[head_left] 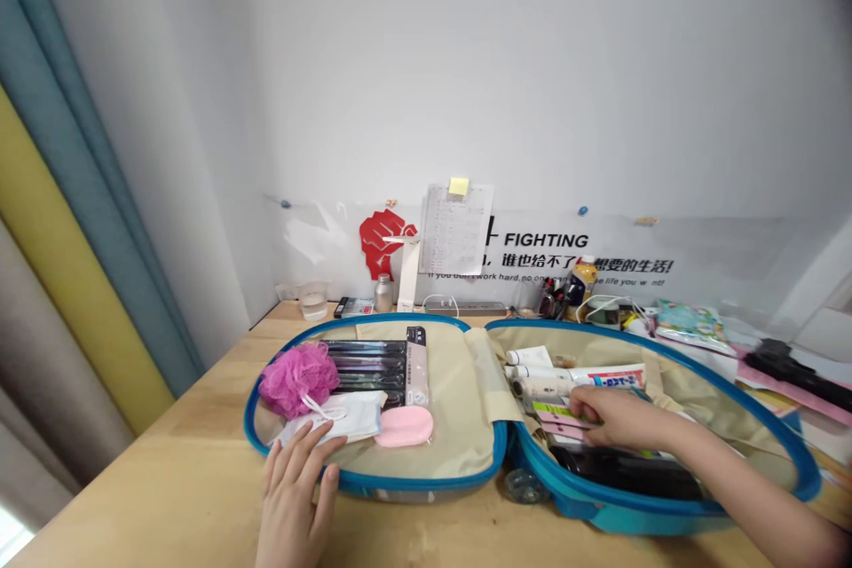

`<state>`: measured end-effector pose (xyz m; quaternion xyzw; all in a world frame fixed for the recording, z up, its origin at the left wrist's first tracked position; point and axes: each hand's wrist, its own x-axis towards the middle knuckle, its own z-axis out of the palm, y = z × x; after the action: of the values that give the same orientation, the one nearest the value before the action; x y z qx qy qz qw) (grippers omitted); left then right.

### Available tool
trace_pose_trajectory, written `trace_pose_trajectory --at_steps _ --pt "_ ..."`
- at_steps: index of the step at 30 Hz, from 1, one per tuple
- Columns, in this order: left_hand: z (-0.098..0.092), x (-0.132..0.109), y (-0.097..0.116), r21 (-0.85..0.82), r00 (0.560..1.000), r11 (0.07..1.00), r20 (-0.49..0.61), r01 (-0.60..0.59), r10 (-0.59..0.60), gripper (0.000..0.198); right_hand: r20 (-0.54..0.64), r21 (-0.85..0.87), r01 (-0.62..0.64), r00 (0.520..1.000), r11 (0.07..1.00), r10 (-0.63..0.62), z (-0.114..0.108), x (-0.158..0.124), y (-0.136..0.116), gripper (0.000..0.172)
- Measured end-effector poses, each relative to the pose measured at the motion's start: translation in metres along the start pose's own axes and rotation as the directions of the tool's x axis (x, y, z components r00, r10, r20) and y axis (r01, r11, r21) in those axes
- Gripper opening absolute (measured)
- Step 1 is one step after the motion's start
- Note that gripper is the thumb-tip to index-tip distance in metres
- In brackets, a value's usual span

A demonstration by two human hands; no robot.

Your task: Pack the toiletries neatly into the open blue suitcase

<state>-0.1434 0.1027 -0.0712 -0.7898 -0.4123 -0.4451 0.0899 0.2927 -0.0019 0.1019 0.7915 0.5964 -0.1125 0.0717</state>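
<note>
Left hand (291, 493) on open suitcase (373, 482); "FIGHTING" banner (546, 240) behind.

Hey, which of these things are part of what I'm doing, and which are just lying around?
In use: left hand on a white packet in the blue suitcase; right hand on green-labelled packets by a toothpaste tube; pink mesh sponge; toothbrush pack.

Lying about: plastic cup, plastic bottle, metal flask.

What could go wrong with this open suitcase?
The cup of water sits just behind the open suitcase, so a bump might spill it onto the things inside. The toothpaste lies loose near the right hand, so it could get squashed and leak.
</note>
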Motion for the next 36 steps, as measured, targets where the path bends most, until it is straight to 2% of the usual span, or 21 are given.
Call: trace_pose_trajectory --at_steps 5,10,18,24,28,30,32,33,34,36 --pt "0.0 0.0 0.001 -0.009 1.0 1.0 0.014 0.017 -0.017 0.029 0.014 0.013 0.005 1.0 1.0 -0.006 0.002 0.002 0.001 0.016" --pt "-0.001 0.0 0.002 -0.012 0.999 0.999 0.035 0.041 -0.04 0.03 0.04 0.063 0.017 0.999 0.998 -0.019 0.003 0.002 0.005 0.019" --pt "0.0 0.001 0.003 -0.017 1.0 1.0 0.018 0.021 -0.02 0.029 0.001 0.136 0.046 0.999 0.99 -0.046 0.006 0.001 0.011 0.015" --pt "-0.001 -0.001 0.003 -0.008 0.998 0.999 0.047 0.034 -0.033 0.03 -0.051 0.125 0.048 0.998 0.991 -0.042 0.002 0.001 0.013 0.021" --pt "-0.01 0.014 0.008 -0.044 0.996 0.999 0.086 0.014 -0.01 0.027 -0.118 0.105 0.056 0.992 0.993 -0.044 -0.01 0.0 0.004 0.022" --pt "-0.015 0.032 0.015 -0.097 0.987 0.995 0.163 0.029 -0.012 0.026 -0.148 0.099 0.061 0.988 0.993 -0.045 -0.018 0.0 -0.006 0.024" --pt "-0.019 0.055 0.022 -0.125 0.955 0.988 0.294 0.088 -0.047 0.027 -0.169 0.101 0.071 0.984 0.992 -0.053 -0.028 0.001 -0.021 0.03" --pt "-0.02 0.067 0.026 -0.12 0.924 0.985 0.377 0.122 -0.068 0.029 -0.175 0.107 0.082 0.983 0.991 -0.062 -0.032 0.002 -0.03 0.035" --pt "-0.021 0.078 0.029 -0.109 0.879 0.982 0.469 0.151 -0.083 0.033 -0.178 0.114 0.099 0.981 0.989 -0.078 -0.036 0.003 -0.04 0.038" --pt "-0.021 0.097 0.031 -0.089 0.741 0.978 0.667 0.191 -0.084 0.046 -0.178 0.121 0.156 0.975 0.98 -0.133 -0.042 0.006 -0.063 0.042"
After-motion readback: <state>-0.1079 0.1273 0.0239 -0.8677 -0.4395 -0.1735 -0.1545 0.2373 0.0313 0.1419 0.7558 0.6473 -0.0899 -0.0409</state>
